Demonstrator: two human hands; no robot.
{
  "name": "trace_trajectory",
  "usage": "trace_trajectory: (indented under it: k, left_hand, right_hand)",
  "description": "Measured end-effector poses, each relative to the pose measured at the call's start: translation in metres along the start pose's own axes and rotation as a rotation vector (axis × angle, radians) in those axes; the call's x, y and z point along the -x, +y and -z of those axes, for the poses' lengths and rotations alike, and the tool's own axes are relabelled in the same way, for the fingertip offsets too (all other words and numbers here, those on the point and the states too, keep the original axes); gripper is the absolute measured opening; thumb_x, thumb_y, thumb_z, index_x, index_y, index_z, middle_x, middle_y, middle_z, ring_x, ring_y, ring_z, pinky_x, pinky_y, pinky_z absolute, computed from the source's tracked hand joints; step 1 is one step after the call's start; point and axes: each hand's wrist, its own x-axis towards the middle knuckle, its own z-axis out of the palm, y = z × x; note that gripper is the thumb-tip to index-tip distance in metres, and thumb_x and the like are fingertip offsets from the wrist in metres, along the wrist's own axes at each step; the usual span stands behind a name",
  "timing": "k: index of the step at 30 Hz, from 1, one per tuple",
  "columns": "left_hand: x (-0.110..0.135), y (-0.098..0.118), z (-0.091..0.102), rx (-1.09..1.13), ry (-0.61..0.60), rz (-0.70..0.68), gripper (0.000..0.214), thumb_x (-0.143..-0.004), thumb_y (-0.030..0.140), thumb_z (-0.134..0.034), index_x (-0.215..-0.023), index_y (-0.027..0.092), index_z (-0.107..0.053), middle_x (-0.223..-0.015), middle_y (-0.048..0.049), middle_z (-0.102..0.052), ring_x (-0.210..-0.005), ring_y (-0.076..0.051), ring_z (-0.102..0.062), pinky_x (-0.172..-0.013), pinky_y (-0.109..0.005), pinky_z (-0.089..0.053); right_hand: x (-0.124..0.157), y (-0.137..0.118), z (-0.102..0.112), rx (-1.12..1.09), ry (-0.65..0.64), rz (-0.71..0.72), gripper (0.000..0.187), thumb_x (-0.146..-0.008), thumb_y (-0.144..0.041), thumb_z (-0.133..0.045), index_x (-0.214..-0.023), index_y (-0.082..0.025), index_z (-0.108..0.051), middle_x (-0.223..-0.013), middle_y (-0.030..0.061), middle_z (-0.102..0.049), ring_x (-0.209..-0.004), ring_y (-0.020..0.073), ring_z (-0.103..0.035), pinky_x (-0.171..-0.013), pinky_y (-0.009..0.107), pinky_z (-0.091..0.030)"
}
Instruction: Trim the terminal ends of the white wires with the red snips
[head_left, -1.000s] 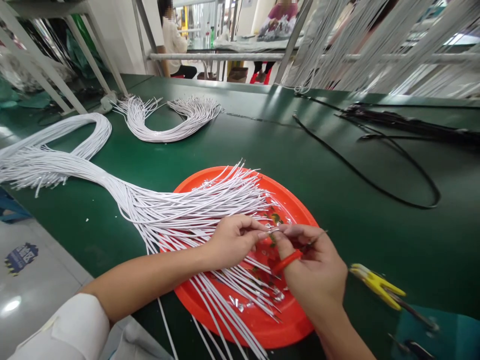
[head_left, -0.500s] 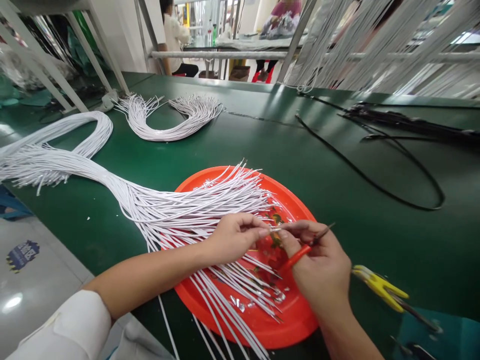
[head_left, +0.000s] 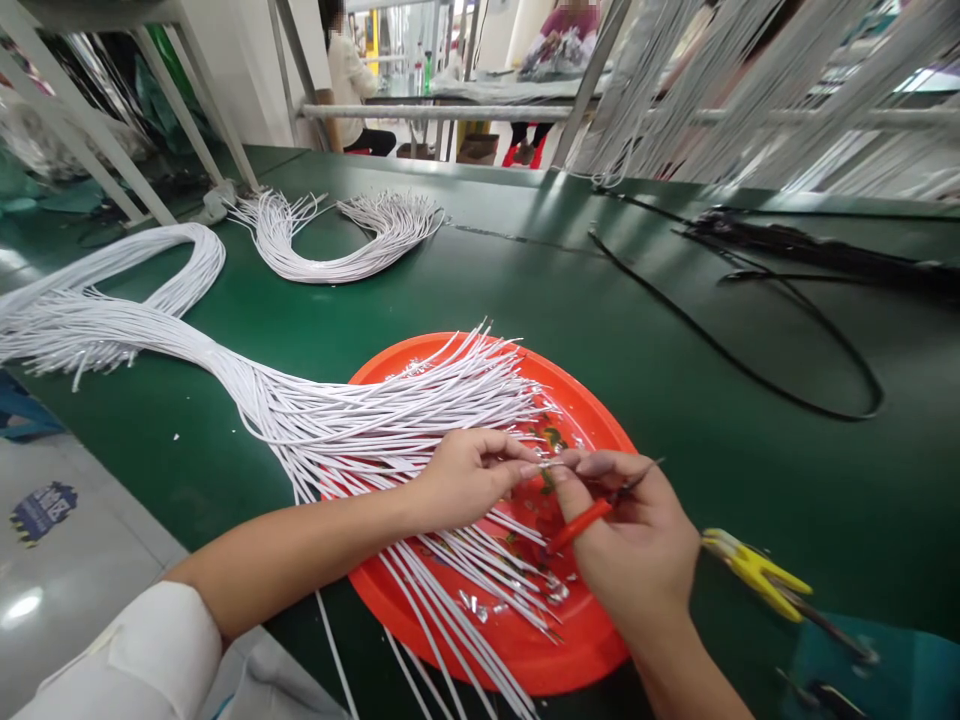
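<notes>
An orange round tray (head_left: 592,405) lies on the green table near me. A thick bundle of thin white wires (head_left: 360,415) runs across it from the left. My left hand (head_left: 465,478) pinches the end of one white wire over the tray. My right hand (head_left: 637,545) is closed round a small red-handled snipping tool (head_left: 581,522), its thumb and forefinger meeting the left fingertips at the wire's tip. Silvery foil scraps (head_left: 517,595) lie on the tray under my hands.
Yellow-handled snips (head_left: 754,570) rest on the table to my right. A looped black cable (head_left: 750,345) lies beyond. Two more white wire bundles (head_left: 337,240) lie at the far left. White cords (head_left: 720,90) hang from a rack behind; two people sit in the background.
My right hand has shifted slightly down and towards me with the red tool; both hands stay pinched together at the wire tip. Nothing else has moved.
</notes>
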Motion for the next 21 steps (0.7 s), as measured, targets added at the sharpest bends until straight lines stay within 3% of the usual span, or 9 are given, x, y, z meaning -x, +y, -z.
trace_trajectory:
  k: [4, 8, 14, 18, 21]
  left_hand:
    - [0.001, 0.000, 0.001, -0.176, 0.029, -0.078, 0.009, -0.074, 0.018, -0.058, -0.075, 0.011, -0.064, -0.063, -0.0001, -0.057, -0.057, -0.008, -0.050, -0.056, -0.021, -0.039]
    - [0.000, 0.001, 0.006, -0.226, -0.036, -0.139, 0.011, -0.075, 0.019, -0.056, -0.072, 0.011, -0.064, -0.064, -0.0002, -0.057, -0.059, -0.009, -0.050, -0.057, -0.020, -0.040]
    - [-0.003, 0.003, 0.010, -0.038, -0.178, -0.005, 0.013, -0.074, 0.021, -0.059, -0.070, 0.009, -0.062, -0.057, 0.0017, -0.052, -0.053, -0.006, -0.044, -0.054, -0.019, -0.038]
    - [-0.002, 0.002, 0.006, -0.120, -0.051, -0.066, 0.014, -0.074, 0.025, -0.060, -0.076, 0.011, -0.063, -0.061, 0.0000, -0.056, -0.055, -0.008, -0.050, -0.055, -0.021, -0.041]
    - [0.000, -0.001, 0.007, -0.358, 0.100, -0.299, 0.011, -0.076, 0.023, -0.059, -0.075, 0.014, -0.064, -0.068, -0.0022, -0.060, -0.064, -0.011, -0.055, -0.062, -0.023, -0.043]
  right_hand:
    - [0.002, -0.001, -0.002, 0.044, -0.002, 0.002, 0.014, -0.070, -0.021, -0.063, -0.072, -0.022, -0.049, -0.075, -0.0008, -0.061, -0.068, 0.0120, -0.060, -0.060, 0.023, -0.049]
    - [0.002, 0.004, -0.003, 0.030, -0.025, 0.058, 0.011, -0.072, -0.020, -0.060, -0.073, -0.022, -0.050, -0.074, -0.0009, -0.060, -0.072, 0.0137, -0.062, -0.064, 0.026, -0.050]
    - [-0.002, 0.010, 0.006, 0.159, -0.095, 0.173, 0.015, -0.073, -0.021, -0.060, -0.087, -0.023, -0.056, -0.083, 0.0017, -0.063, -0.077, 0.0167, -0.061, -0.072, 0.032, -0.049]
    - [-0.008, 0.002, 0.006, 0.036, -0.038, -0.070, 0.020, -0.071, -0.029, -0.066, -0.086, -0.021, -0.056, -0.078, 0.0023, -0.064, -0.070, 0.0163, -0.062, -0.066, 0.031, -0.051]
    - [-0.009, -0.005, 0.004, -0.143, 0.014, -0.285, 0.030, -0.065, -0.036, -0.071, -0.085, -0.020, -0.055, -0.072, 0.0016, -0.064, -0.061, 0.0153, -0.062, -0.059, 0.029, -0.052]
